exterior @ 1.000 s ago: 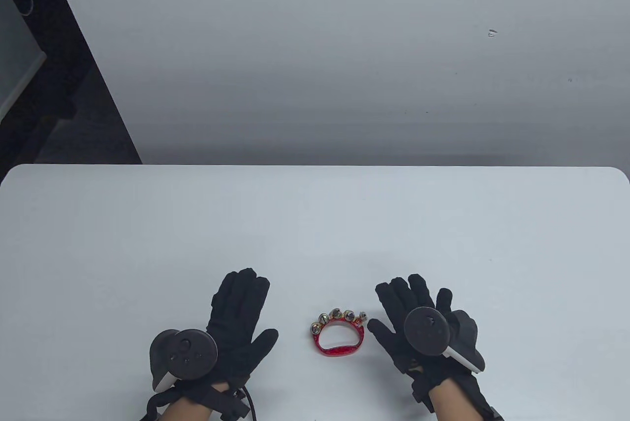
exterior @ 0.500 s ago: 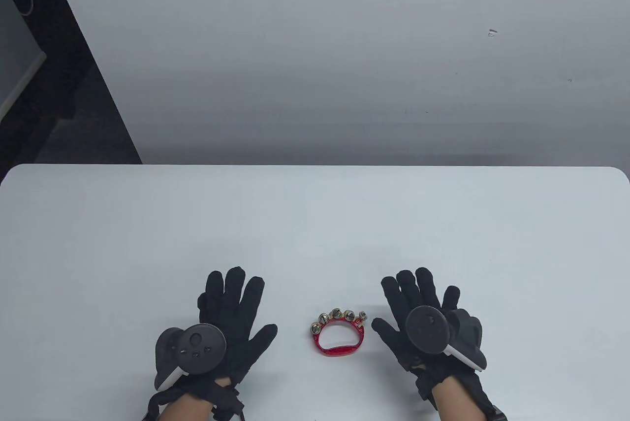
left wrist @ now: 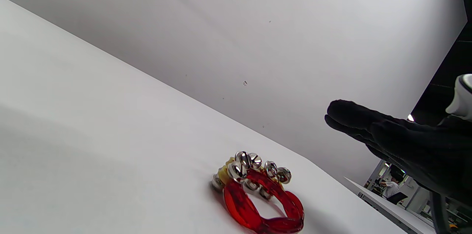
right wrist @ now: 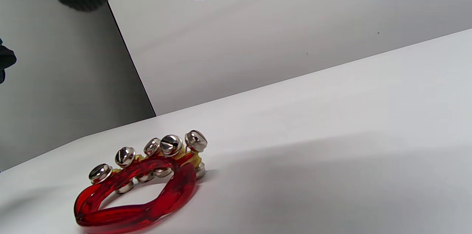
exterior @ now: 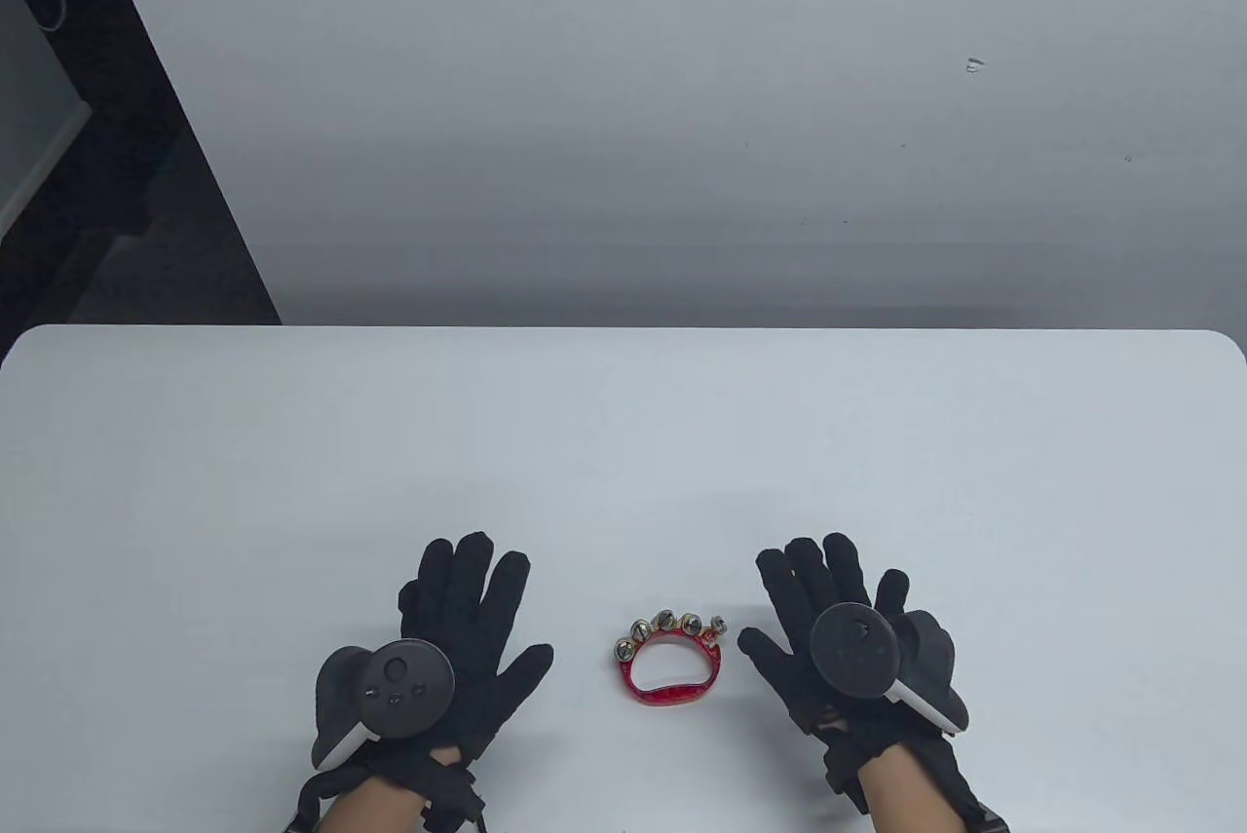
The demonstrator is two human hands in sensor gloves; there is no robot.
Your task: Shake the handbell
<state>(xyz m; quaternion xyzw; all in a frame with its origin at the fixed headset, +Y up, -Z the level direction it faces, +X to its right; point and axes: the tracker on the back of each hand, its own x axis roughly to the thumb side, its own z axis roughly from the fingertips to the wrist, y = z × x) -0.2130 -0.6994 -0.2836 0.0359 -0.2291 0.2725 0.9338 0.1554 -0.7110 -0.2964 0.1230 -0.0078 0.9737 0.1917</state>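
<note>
A red plastic handbell (exterior: 670,661) with a loop handle and a row of silver jingle bells lies flat on the white table (exterior: 623,443), near the front edge. It also shows in the left wrist view (left wrist: 258,193) and the right wrist view (right wrist: 143,182). My left hand (exterior: 466,619) is spread flat to the left of it, apart from it. My right hand (exterior: 818,614) is spread flat to the right of it, thumb close to the bells, and holds nothing. In the left wrist view my right hand (left wrist: 398,145) hovers above the table.
A grey wall (exterior: 682,112) stands behind the table's far edge. A dark gap (exterior: 88,190) lies at the back left. Both hands are close to the table's front edge.
My left hand has turned and shifted slightly right, its fingers spreading. My right hand has drifted slightly right. The handbell has not moved.
</note>
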